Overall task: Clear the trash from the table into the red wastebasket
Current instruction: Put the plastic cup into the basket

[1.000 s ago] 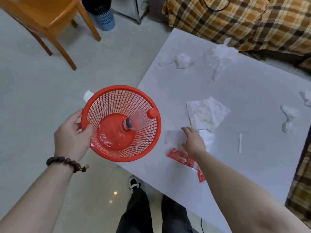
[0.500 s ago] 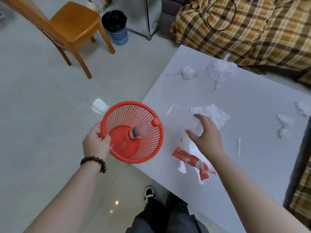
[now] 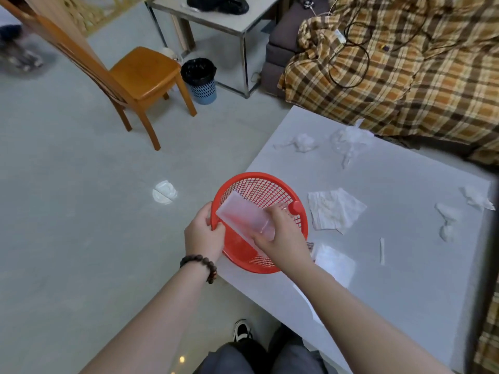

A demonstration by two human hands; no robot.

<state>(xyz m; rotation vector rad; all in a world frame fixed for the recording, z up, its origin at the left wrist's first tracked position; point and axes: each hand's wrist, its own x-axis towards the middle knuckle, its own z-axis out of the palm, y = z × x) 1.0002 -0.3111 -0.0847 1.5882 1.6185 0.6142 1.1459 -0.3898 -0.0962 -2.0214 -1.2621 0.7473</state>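
My left hand (image 3: 204, 236) has its grip closed on the rim of the red wastebasket (image 3: 259, 184) — held at the bench (image 3: 405, 265) edge, overlapping its corner. Right hand (image 3: 280, 236) is over the basket mouth, grip pinching a clear plastic wrapper (image 3: 240, 215). Red bottle cap (image 3: 295, 207) shows inside. On the bench: flat napkin (image 3: 334, 211), crumpled tissues (image 3: 303, 143), plastic bag (image 3: 349, 140) — far side.

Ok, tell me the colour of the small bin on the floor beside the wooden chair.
Blue, with a black liner: the small bin, seen in the head view beside the wooden chair.
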